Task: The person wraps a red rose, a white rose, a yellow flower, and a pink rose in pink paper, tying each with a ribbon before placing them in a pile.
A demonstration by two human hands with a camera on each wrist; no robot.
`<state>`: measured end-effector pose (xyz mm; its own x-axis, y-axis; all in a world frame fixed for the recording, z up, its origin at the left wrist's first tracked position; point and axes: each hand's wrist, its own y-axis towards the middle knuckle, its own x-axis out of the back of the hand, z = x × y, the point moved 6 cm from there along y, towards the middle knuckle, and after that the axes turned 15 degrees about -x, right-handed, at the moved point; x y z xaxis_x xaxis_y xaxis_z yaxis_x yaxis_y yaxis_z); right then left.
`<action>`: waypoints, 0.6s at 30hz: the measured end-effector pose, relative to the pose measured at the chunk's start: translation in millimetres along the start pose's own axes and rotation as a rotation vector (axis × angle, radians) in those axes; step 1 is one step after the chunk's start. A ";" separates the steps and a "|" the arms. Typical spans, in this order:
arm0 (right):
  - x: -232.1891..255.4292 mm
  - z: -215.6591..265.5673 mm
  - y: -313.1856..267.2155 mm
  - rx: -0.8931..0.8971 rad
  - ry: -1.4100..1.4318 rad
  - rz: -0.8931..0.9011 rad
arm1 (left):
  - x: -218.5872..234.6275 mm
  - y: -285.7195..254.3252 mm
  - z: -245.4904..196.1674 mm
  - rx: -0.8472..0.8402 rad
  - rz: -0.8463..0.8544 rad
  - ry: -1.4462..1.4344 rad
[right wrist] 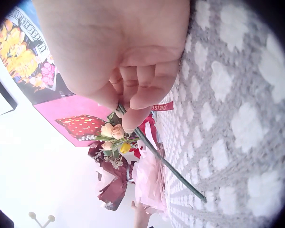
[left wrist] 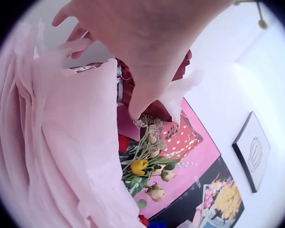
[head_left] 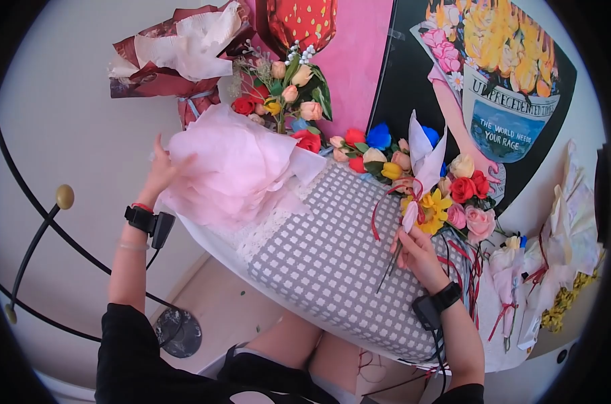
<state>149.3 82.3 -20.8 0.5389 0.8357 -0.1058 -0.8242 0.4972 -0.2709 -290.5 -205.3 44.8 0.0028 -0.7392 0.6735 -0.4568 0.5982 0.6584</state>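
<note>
My right hand pinches the green stem of a single flower wrapped in white and pale pink paper. A red ribbon is tied round that wrap, and the stem's bare end points down over the table cover. On the other side, my left hand is at the left edge of a big ruffled heap of pink tissue paper. Its fingers and thumb are spread, as the left wrist view shows, with the fingertips by the paper.
A grey-and-white checked cover lies on the table. Along its back are loose artificial flowers and a dark red wrapped bouquet. Ribbons and small wrapped flowers lie right. A black-armed stand is left.
</note>
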 end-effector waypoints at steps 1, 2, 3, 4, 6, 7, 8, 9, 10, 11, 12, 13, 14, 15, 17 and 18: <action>-0.1 0.6 -0.1 0.004 0.000 0.000 | 2.0 1.2 14.7 0.189 -0.071 -0.119; 0.0 0.6 -0.4 0.000 -0.013 0.001 | 1.4 -1.2 29.2 0.379 -0.140 -0.240; 0.4 0.3 -1.2 -0.005 -0.027 0.001 | -1.2 -0.6 39.1 0.377 -0.140 -0.242; 0.9 0.3 -1.9 -0.004 -0.029 -0.002 | -4.6 2.8 44.5 0.275 0.011 0.037; 0.1 0.3 -1.1 -0.005 -0.014 0.009 | -7.3 9.1 49.7 0.166 0.159 0.317; 0.4 0.6 -0.8 -0.001 -0.013 0.006 | -3.0 17.6 37.3 -0.051 0.046 0.222; 0.6 -0.1 -0.8 -0.011 -0.016 0.012 | 1.8 23.2 24.3 -0.267 -0.067 0.125; 0.8 -0.9 -1.2 -0.024 -0.019 0.017 | 8.1 28.7 7.9 -0.270 -0.068 0.121; 0.4 -0.3 -1.6 -0.025 -0.020 0.013 | 13.5 34.6 -14.6 -0.162 -0.042 -0.391; -1.4 0.7 -1.9 -0.020 -0.016 0.016 | 10.7 37.1 -28.1 -0.040 -0.012 -0.901; -2.1 1.5 -2.5 -0.015 -0.012 0.019 | 10.3 40.0 -27.7 -0.036 -0.012 -0.905; -1.2 1.4 -2.8 -0.018 -0.013 0.018 | 7.0 42.7 -22.2 0.071 -0.007 -1.029; -1.2 1.1 -2.5 -0.017 -0.023 0.025 | 4.2 44.5 -16.8 0.178 -0.001 -1.150; -1.4 1.0 -2.0 -0.015 -0.031 0.032 | -0.3 45.6 -5.3 0.225 -0.001 -1.042; -0.6 0.6 -0.9 -0.014 -0.051 0.031 | -7.3 48.6 11.2 0.266 0.001 -0.913; 0.0 -0.1 -0.7 -0.021 -0.075 0.031 | -8.7 48.5 17.4 0.312 0.001 -0.786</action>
<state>149.9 81.9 -20.7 0.4977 0.8663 -0.0431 -0.8363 0.4661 -0.2885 -328.2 -175.3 65.1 -0.5649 -0.8078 0.1685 -0.6813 0.5718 0.4570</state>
